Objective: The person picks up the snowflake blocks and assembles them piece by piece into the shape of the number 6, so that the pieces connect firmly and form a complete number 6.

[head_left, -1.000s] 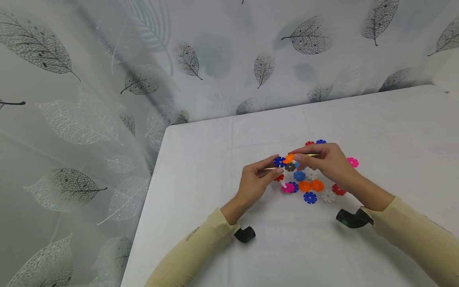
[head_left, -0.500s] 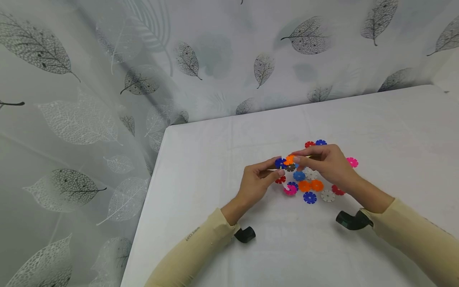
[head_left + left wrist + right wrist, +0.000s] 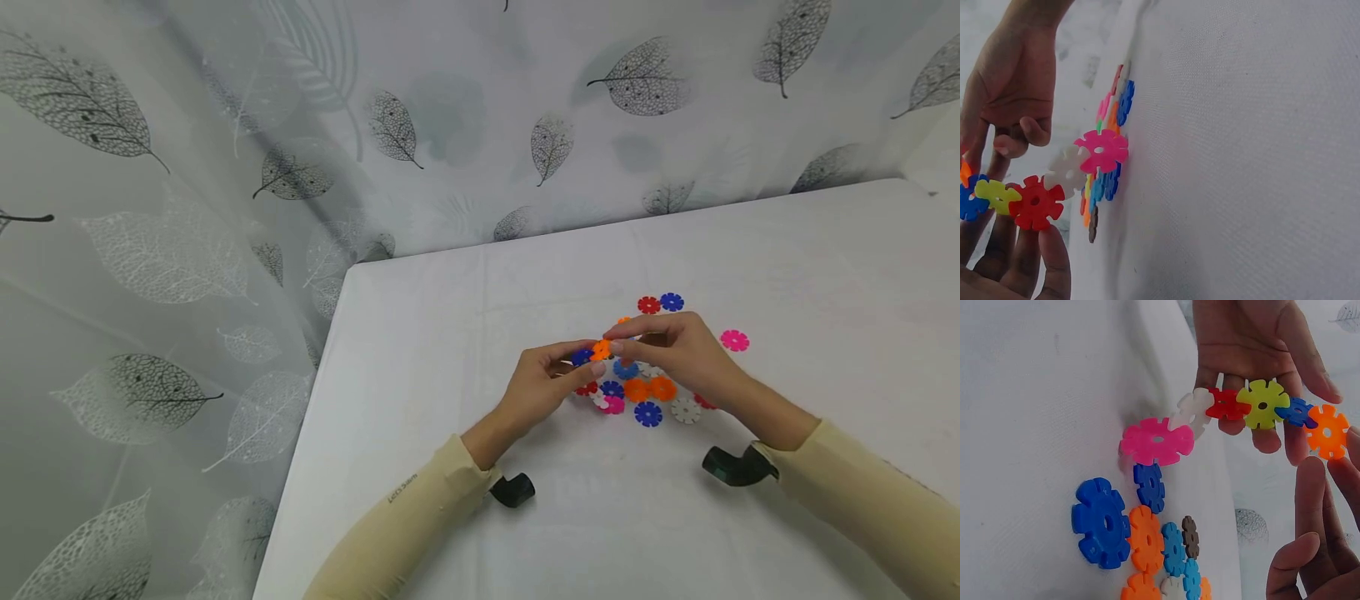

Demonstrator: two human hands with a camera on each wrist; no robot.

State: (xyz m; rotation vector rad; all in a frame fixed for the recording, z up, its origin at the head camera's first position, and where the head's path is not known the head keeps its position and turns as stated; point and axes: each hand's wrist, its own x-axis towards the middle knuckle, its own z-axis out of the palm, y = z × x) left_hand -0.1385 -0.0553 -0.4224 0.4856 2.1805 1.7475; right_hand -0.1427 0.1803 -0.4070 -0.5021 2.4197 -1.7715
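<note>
A chain of interlocking snowflake discs (image 3: 1263, 405) runs from a pink disc (image 3: 1157, 440) through white, red, yellow and blue to an orange disc (image 3: 1327, 432). My left hand (image 3: 528, 392) holds the chain near its blue disc (image 3: 582, 357), fingers behind and thumb in front. My right hand (image 3: 686, 346) pinches the orange disc, which meets the blue one's edge; how deep the slots engage I cannot tell. In the left wrist view, the red disc (image 3: 1035, 202) shows above my left fingertips, and the pink end hangs over the tabletop.
Loose discs lie under and around the hands, among them a blue disc (image 3: 648, 414), orange discs (image 3: 663, 388) and a white disc (image 3: 686, 411). A pink disc (image 3: 734, 340) lies farther right, a red disc (image 3: 648, 305) behind. White cloth covers the table (image 3: 420, 333).
Both hands have come slightly nearer the person, with the chain and orange disc lowered. The pink end of the chain has swung a little to the right.
</note>
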